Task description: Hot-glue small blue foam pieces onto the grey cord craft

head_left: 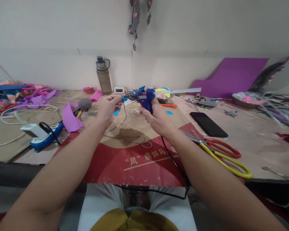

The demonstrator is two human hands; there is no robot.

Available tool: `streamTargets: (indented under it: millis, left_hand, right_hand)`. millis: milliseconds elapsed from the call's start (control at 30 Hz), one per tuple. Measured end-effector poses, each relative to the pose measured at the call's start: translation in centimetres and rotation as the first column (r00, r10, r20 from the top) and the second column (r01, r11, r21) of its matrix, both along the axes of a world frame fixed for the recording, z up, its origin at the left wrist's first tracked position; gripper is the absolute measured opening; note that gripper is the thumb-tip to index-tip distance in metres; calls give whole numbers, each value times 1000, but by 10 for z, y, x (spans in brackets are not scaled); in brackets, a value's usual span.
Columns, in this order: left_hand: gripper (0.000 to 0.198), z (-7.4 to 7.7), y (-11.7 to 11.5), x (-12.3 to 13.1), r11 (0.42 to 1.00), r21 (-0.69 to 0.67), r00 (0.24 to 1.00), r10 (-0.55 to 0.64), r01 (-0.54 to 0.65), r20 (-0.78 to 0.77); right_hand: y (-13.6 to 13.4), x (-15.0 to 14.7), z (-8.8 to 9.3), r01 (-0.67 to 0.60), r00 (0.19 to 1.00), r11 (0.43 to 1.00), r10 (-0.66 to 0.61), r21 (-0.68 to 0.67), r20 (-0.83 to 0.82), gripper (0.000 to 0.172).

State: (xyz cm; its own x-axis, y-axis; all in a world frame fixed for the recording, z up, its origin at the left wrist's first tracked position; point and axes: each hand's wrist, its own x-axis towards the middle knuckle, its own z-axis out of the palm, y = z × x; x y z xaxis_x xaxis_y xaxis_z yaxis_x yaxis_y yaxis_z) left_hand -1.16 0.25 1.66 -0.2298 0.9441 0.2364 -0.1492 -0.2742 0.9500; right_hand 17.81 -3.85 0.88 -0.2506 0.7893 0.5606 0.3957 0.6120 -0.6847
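My right hand [156, 117] is wrapped round the handle of a blue hot glue gun [146, 96], held above the table with its nozzle toward the left. A long white glue stick [178, 91] juts from its back end. Close to the nozzle, my left hand [109, 107] pinches a small blue piece [124, 98]. Grey yarn [125, 115] hangs below that piece and trails over the red and tan cardboard sheet [106, 170]. Whether the nozzle touches the piece I cannot tell.
Scissors [216, 152] and a black phone [208, 124] lie at right. Behind stand a water bottle [103, 77] and a small digital clock [119, 90]. Left are a yarn ball [85, 104], felt scraps [38, 98] and a blue power strip [47, 138]. The gun's black cord [170, 154] hangs over the front edge.
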Motion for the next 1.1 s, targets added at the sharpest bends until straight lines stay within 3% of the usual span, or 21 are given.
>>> streamTargets:
  millis: [833, 1100]
  left_hand:
    - [10, 1, -2, 1, 1000, -11, 1000, -19, 19, 2]
    - [13, 1, -1, -2, 999, 10, 998, -53, 52, 37]
  right_hand:
    - [-2, 0, 2, -8, 1000, 1000, 9, 25, -21, 33]
    - [0, 1, 2, 10, 1000, 1000, -10, 27, 12, 25]
